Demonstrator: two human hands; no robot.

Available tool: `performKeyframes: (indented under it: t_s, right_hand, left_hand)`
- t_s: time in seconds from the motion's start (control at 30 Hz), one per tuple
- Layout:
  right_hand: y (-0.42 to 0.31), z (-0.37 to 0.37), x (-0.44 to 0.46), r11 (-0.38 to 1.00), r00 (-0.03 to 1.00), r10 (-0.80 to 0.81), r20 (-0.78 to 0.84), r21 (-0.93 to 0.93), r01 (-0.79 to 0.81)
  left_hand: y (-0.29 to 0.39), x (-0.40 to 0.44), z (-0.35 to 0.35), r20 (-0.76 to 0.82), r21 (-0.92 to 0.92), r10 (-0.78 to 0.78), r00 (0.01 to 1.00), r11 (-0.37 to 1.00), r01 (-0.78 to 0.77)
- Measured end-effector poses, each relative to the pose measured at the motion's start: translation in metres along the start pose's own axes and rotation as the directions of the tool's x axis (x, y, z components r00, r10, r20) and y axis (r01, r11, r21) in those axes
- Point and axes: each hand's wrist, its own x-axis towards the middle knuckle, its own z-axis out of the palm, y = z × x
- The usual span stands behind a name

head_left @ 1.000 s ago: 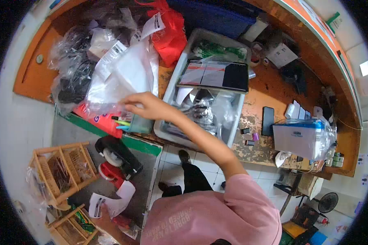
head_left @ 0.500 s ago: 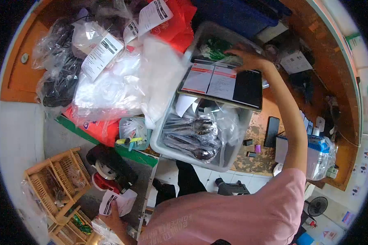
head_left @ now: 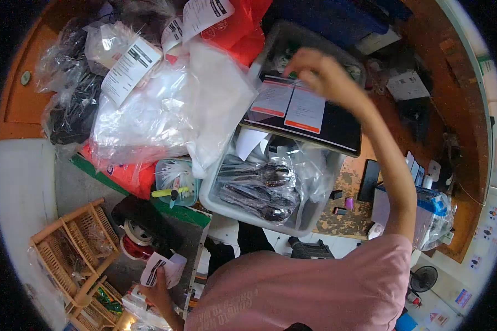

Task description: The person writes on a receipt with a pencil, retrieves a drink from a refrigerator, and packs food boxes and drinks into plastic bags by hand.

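Observation:
My left hand [head_left: 159,287] is at the lower left, with thumb and fingers closed on a white printed paper label [head_left: 161,270]. The label is folded and lies beside a black and red tape dispenser [head_left: 141,237]. My right hand [head_left: 317,74] hovers over the upper edge of a tablet [head_left: 331,124], blurred, with thumb and fingers apart and nothing visible between them. The lit tablet screen shows two document pages. It rests across a grey plastic bin [head_left: 207,196], above plastic-wrapped dark cutlery [head_left: 259,190].
Clear plastic bags [head_left: 141,118] with paper labels cover the upper left. Below them is a small container [head_left: 160,176] of pens and ties. Wooden racks [head_left: 74,248] stand at lower left. A black phone [head_left: 369,180] and a white box [head_left: 382,209] are on the right.
My right hand has moved from the plastic bags, rightward to the tablet. The label in my left hand has become more folded. The tablet's pages now appear shifted on the screen.

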Motion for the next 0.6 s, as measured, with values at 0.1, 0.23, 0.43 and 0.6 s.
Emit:
performKeyframes:
  t_s: [0.1,0.23,0.43,0.6]
  right_hand:
    - [-0.004,0.038,-0.010,0.999,0.991,-0.049,0.123,0.024,0.046]
    - [-0.022,0.016,-0.026,0.970,0.894,0.237,0.381,-0.040,-0.239]
    - [-0.022,-0.029,-0.062,0.811,0.734,0.571,0.368,-0.390,-0.436]
    - [-0.018,0.011,-0.033,0.827,0.850,0.484,0.208,-0.428,-0.366]
  left_hand:
    - [0.055,-0.013,0.022,-0.020,-0.090,-0.035,0.999,0.995,0.034]
    - [0.028,-0.008,0.009,0.053,-0.045,0.037,0.998,0.998,-0.034]
    - [0.032,-0.012,0.005,0.025,0.025,0.022,0.999,0.999,-0.023]
    - [0.055,-0.018,0.016,-0.034,0.080,-0.023,0.999,0.997,0.025]
